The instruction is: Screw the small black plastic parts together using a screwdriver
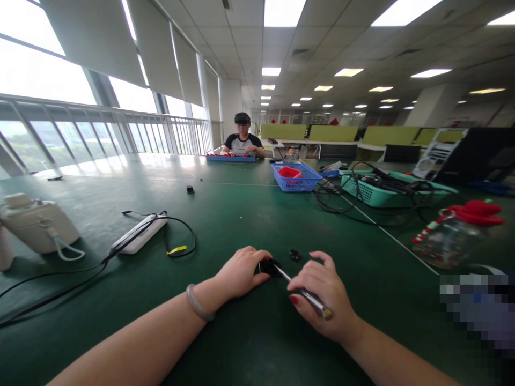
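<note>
My left hand [243, 271] rests on the green table, its thumb and fingers closed around a small black part [270, 267]. Between the thumb and fingers of my right hand [322, 295] lies a slim metal screwdriver [309, 296]. Its shaft slants down to the left, and the tip meets the black part or ends right at it. What kind of part it is I cannot make out, as the fingers cover much of it. Just beyond my hands sits another small dark piece [294, 254].
To the left are a white power strip [139, 234] with black cable and a beige bottle [40, 222]. A blue basket [298, 179], a green basket [374, 195] with cables and a red-lidded jar [453, 241] stand to the right. Across the table sits a person [243, 140].
</note>
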`<action>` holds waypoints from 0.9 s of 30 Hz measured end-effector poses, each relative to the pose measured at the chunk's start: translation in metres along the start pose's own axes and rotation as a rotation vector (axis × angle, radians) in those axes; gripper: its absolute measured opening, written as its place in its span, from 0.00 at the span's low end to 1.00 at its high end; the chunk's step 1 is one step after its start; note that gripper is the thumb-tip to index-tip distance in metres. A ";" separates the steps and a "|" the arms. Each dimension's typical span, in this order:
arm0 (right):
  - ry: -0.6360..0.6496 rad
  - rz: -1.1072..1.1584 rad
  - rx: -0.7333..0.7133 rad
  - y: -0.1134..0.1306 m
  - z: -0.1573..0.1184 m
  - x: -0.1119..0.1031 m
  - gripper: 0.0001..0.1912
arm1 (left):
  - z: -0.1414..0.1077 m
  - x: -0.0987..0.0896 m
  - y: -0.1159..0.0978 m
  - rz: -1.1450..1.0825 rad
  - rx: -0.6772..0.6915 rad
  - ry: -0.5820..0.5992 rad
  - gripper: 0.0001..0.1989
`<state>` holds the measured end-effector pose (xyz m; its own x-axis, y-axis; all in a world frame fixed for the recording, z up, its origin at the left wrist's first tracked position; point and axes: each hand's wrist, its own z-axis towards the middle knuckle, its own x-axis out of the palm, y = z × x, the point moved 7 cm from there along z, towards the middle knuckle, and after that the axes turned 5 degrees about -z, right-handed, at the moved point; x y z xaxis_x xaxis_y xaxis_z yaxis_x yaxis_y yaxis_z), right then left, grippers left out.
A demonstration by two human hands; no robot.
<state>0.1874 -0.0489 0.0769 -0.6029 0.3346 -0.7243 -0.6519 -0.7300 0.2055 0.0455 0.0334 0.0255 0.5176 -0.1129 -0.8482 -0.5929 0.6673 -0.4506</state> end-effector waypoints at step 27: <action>0.016 0.179 0.255 -0.037 0.000 0.015 0.15 | -0.001 -0.008 -0.009 -0.060 0.047 -0.041 0.19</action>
<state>0.2018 -0.0169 0.0583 -0.7126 0.2029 -0.6716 -0.6316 -0.6024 0.4881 0.0454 0.0275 0.0363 0.5770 -0.1239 -0.8073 -0.5308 0.6943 -0.4859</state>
